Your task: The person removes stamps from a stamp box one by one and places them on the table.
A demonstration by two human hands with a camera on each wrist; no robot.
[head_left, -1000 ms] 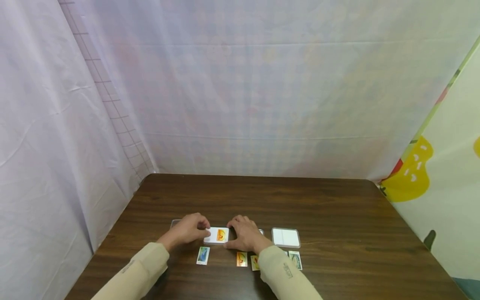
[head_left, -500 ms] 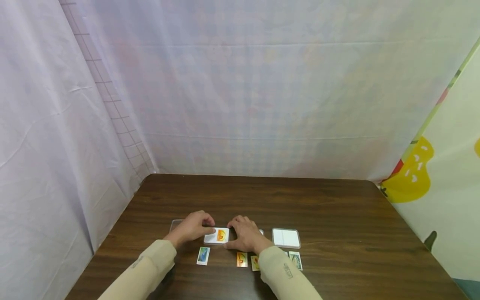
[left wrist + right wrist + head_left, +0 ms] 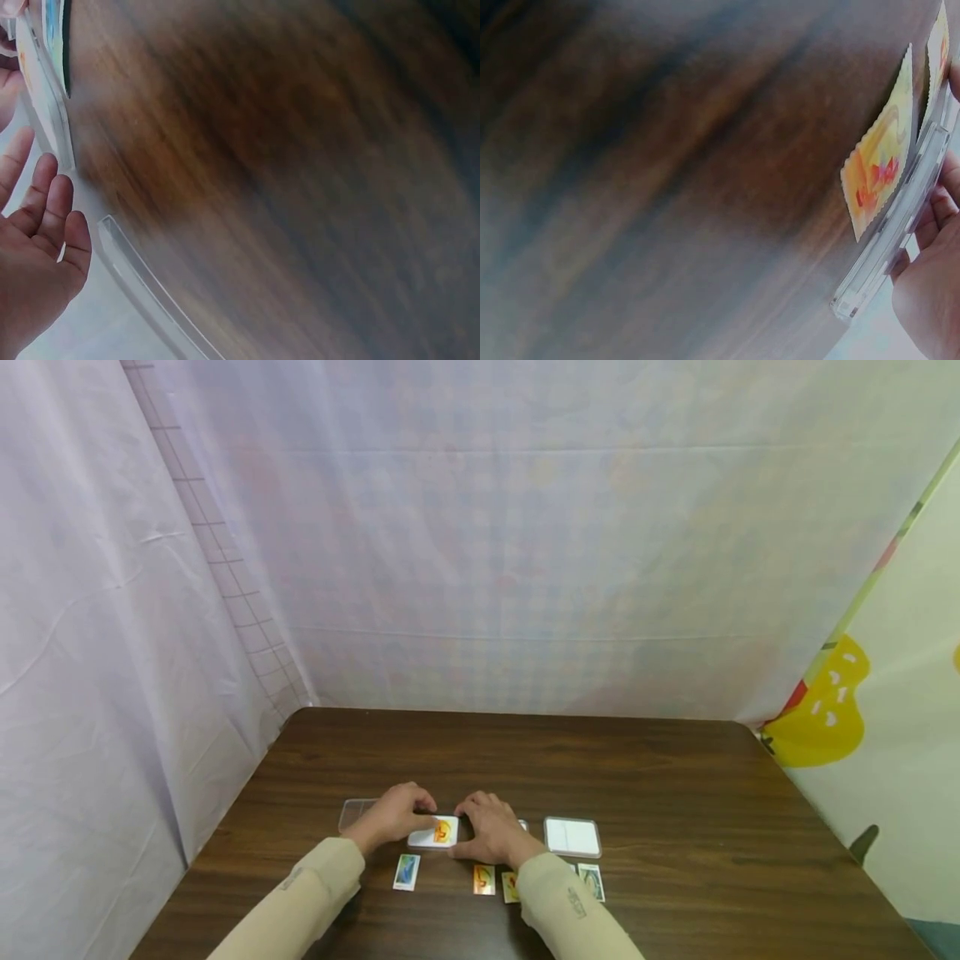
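A flat clear case with a white insert (image 3: pixel 420 838) lies on the table, an orange stamp (image 3: pixel 443 832) on its right half. My left hand (image 3: pixel 397 814) is over the case's left end, its thumb on the white surface beside the stamp. In the left wrist view the fingers of that hand (image 3: pixel 37 240) extend loosely, apart from the case's side (image 3: pixel 56 112). My right hand (image 3: pixel 491 831) grips the case's right end, thumb at the near edge and fingers at the far edge. The palm hides part of a second clear case (image 3: pixel 522 824), whose edge shows in the right wrist view.
A transparent cover (image 3: pixel 352 814) lies left of my left hand. Nearer the front are a blue stamp (image 3: pixel 406 872), an orange stamp (image 3: pixel 483 879), a yellow stamp (image 3: pixel 511 887) and a green stamp (image 3: pixel 591 882). Another white-backed case (image 3: pixel 572 836) lies to the right.
My left hand has slid right over the case, its thumb now close to the orange stamp, uncovering more of the transparent cover. The right hand and the case have stayed in place.
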